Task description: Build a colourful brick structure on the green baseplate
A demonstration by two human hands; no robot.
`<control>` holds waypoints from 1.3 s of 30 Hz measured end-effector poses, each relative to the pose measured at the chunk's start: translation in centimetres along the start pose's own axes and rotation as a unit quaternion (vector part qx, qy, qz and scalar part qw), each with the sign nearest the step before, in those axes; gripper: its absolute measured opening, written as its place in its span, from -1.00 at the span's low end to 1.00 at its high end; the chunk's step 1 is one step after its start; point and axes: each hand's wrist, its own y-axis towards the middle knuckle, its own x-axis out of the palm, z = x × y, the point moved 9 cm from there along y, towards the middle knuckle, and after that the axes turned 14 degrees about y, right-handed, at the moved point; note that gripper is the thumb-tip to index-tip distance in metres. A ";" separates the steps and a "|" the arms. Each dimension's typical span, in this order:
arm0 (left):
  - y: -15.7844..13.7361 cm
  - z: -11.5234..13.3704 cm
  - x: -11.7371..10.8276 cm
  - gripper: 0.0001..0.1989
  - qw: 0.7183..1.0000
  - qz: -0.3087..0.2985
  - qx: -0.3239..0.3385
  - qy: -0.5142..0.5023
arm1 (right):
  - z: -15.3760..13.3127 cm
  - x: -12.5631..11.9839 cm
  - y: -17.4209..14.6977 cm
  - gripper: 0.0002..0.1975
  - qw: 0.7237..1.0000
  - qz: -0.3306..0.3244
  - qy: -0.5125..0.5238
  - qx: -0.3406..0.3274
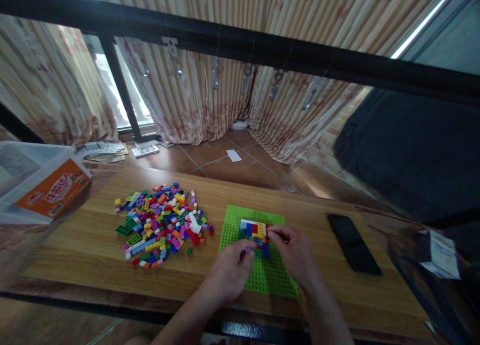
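Note:
A green studded baseplate (262, 280) lies on the wooden board, with a block of multicoloured toy building bricks (258, 230) built up on it. At the block's lower left edge is my left hand (232, 270), its thumb and forefinger closed together. A small purple spot shows at those fingertips, too small to name. My right hand (294, 252) reaches in from the right, thumb and finger pinched against the block's right edge beside red bricks. Whatever that pinch holds is hidden. Both hands cover part of the block's lower side.
Left of the baseplate spreads a pile of loose bricks (161, 225). A clear plastic box (41, 185) with an orange label stands at the far left. On the right lies a black phone (352, 244). A dark metal bar (240, 45) crosses above the board (93, 275).

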 end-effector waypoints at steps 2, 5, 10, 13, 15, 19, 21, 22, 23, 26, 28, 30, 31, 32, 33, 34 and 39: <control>-0.1 0.0 0.6 -0.63 1.000 0.003 -0.004 0.005 | 0.2 0.2 -0.1 -0.74 0.999 -0.007 -0.032 -0.007; 0.2 0.2 0.8 -0.60 1.000 0.027 0.008 0.008 | 0.5 0.1 -0.1 -0.74 0.998 -0.006 -0.055 -0.013; 0.7 0.7 1.0 -0.60 0.998 0.033 0.045 0.038 | 0.7 0.2 0.1 -0.75 0.999 -0.006 -0.043 -0.017; 0.9 0.7 1.8 -0.57 0.996 0.001 0.047 0.071 | 0.8 0.2 0.2 -0.76 0.999 -0.002 -0.039 -0.009; 0.9 0.7 2.1 -0.55 0.995 -0.013 0.052 0.080 | 0.9 0.2 0.3 -0.78 0.999 0.001 -0.034 -0.003; 0.8 0.9 2.2 -0.52 0.995 -0.016 0.060 0.080 | 1.5 0.2 0.4 -0.80 1.000 0.007 -0.017 0.016; 0.8 0.9 2.2 -0.51 0.995 -0.013 0.058 0.082 | 1.9 0.1 0.4 -0.80 0.999 0.023 -0.008 0.032; 0.8 1.0 2.1 -0.52 0.995 -0.012 0.060 0.083 | 2.0 0.0 0.4 -0.80 0.999 0.033 -0.005 0.037; 0.8 1.1 2.1 -0.52 0.995 -0.009 0.063 0.083 | 2.0 0.0 0.4 -0.80 0.998 0.043 -0.005 0.041; 0.8 1.3 2.0 -0.52 0.993 -0.006 0.073 0.090 | 1.7 0.0 0.4 -0.80 0.997 0.057 -0.010 0.040; 0.8 1.3 2.2 -0.50 0.991 -0.013 0.071 0.109 | 1.7 0.0 0.4 -0.80 0.997 0.057 -0.012 0.045; 0.7 1.2 2.4 -0.49 0.989 -0.024 0.064 0.134 | 2.0 0.1 0.5 -0.80 0.997 0.054 -0.013 0.056; 0.7 1.2 2.4 -0.48 0.987 -0.028 0.060 0.145 | 2.2 0.1 0.5 -0.80 0.996 0.054 -0.013 0.063; 0.7 1.2 2.4 -0.48 0.986 -0.029 0.057 0.153 | 2.5 0.1 0.6 -0.79 0.996 0.054 -0.012 0.070; 0.6 1.2 2.4 -0.48 0.985 -0.029 0.055 0.160 | 2.8 0.1 0.6 -0.78 0.996 0.053 -0.010 0.075; 0.6 1.3 2.4 -0.47 0.984 -0.029 0.054 0.167 | 3.0 0.1 0.6 -0.78 0.995 0.053 -0.006 0.078; 0.5 1.6 2.6 -0.49 0.982 -0.031 0.057 0.178 | 3.6 0.2 0.7 -0.75 0.995 0.048 0.021 0.089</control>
